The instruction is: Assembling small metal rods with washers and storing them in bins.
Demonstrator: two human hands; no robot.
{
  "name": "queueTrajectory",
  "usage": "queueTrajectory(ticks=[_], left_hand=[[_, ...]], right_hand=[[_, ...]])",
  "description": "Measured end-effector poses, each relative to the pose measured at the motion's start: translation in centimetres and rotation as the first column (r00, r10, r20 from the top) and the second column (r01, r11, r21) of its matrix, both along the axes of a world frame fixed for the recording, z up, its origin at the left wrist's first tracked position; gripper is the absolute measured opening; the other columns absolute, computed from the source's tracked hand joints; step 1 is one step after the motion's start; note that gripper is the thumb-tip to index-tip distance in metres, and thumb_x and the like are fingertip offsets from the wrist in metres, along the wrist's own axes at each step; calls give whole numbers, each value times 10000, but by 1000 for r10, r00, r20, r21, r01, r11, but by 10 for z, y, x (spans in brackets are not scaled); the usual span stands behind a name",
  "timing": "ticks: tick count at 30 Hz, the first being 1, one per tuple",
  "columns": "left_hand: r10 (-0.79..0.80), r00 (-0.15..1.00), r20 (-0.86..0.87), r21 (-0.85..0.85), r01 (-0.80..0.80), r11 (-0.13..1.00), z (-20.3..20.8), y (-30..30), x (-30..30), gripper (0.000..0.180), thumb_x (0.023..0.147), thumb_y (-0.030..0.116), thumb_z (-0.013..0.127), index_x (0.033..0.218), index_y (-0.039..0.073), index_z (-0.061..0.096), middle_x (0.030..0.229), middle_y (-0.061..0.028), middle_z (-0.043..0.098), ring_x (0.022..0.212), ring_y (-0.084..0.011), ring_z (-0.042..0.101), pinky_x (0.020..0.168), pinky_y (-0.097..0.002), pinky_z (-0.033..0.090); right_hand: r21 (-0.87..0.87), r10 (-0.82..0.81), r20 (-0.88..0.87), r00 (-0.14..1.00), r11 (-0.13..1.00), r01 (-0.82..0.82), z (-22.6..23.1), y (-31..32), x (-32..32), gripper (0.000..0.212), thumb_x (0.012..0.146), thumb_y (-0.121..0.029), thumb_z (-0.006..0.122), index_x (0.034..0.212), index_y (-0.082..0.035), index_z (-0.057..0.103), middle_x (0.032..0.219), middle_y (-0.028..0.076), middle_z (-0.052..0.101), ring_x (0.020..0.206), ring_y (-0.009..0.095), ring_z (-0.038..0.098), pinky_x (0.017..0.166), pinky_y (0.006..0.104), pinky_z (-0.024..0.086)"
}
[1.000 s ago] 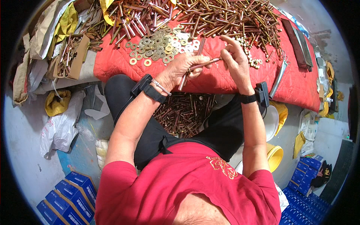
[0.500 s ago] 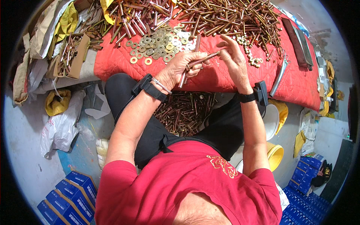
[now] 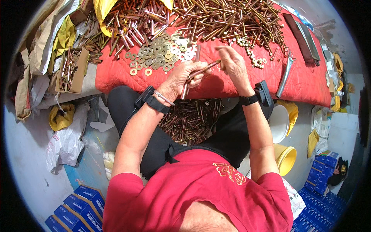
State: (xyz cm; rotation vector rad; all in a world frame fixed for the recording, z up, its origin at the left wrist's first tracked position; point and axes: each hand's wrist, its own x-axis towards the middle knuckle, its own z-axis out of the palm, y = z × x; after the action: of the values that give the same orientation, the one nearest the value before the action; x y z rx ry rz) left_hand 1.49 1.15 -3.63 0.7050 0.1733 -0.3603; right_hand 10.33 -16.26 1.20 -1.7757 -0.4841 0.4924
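Note:
My left hand [image 3: 185,75] is closed around several copper-coloured bolts. One bolt [image 3: 205,69] slants up to the right, and another [image 3: 198,53] stands nearly upright, its lower end showing beneath the fist. At the slanting bolt's tip is my right hand [image 3: 234,65], its fingers bent in around that end; whether a small part sits between them is hidden. Just beyond my left hand lie many flat metal washers [image 3: 156,52]. Small nuts [image 3: 253,54] are scattered past my right hand, on the red quilted cloth [image 3: 228,86].
Heaps of copper-coloured bolts [image 3: 232,19] cover the far side. A cardboard box [image 3: 80,71] of rods stands left; a grey tube [image 3: 285,77] and dark bar [image 3: 302,38] lie right. More bolts [image 3: 185,123] sit between my legs. Blue boxes [image 3: 75,208] and a yellow bucket [image 3: 286,160] stand below.
My right hand's fingers, spread before, have curled in near the slanting bolt's tip. My left hand still grips the bolts. The whole view has shifted slightly.

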Motion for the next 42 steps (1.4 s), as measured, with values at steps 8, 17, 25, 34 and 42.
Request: queueTrajectory(ticks=[8, 17, 25, 34, 42], left_hand=[[10, 999, 43, 177, -18, 984, -4, -5, -5, 237, 920, 216, 602, 868, -14, 625, 552, 18, 526, 420, -43, 462, 372, -171, 346], [-388, 655, 648, 759, -519, 393, 6, -11, -17, 194, 862, 230, 667, 879, 37, 646, 615, -99, 548, 523, -175, 507, 518, -330, 412], [100, 995, 6, 585, -85, 807, 1, 4, -6, 309, 923, 345, 601, 792, 65, 594, 587, 31, 533, 421, -45, 483, 383, -186, 360], [-69, 997, -30, 532, 74, 843, 1, 9, 1, 256, 936, 307, 581, 862, 64, 614, 570, 72, 462, 401, -8, 378, 351, -164, 277], [434, 895, -101, 160, -416, 895, 1, 26, 1, 385, 972, 388, 493, 832, 34, 551, 618, 10, 476, 399, -62, 393, 338, -193, 296]], right_hand=[[92, 79, -53, 995, 993, -74, -12, -2, -8, 203, 940, -132, 574, 1131, -79, 618, 803, -52, 573, 623, 15, 453, 532, 185, 375], [-172, 415, -511, 753, 809, -562, 5, -33, -9, 235, 907, -198, 586, 1095, -66, 633, 663, -3, 593, 558, 75, 560, 491, 221, 429], [-288, 167, 932, 322, 880, 378, -46, 3, 100, 154, 750, -26, 572, 894, -78, 593, 878, 124, 566, 831, 325, 573, 696, 425, 475], [-352, 287, 936, 205, 803, 481, -44, 1, 124, 127, 779, -130, 611, 905, -141, 604, 897, 50, 555, 866, 264, 555, 714, 416, 426], [-225, 184, 858, 479, 974, 28, -24, 18, 47, 192, 855, -21, 554, 1043, -61, 565, 888, 150, 589, 798, 354, 605, 651, 429, 502]])
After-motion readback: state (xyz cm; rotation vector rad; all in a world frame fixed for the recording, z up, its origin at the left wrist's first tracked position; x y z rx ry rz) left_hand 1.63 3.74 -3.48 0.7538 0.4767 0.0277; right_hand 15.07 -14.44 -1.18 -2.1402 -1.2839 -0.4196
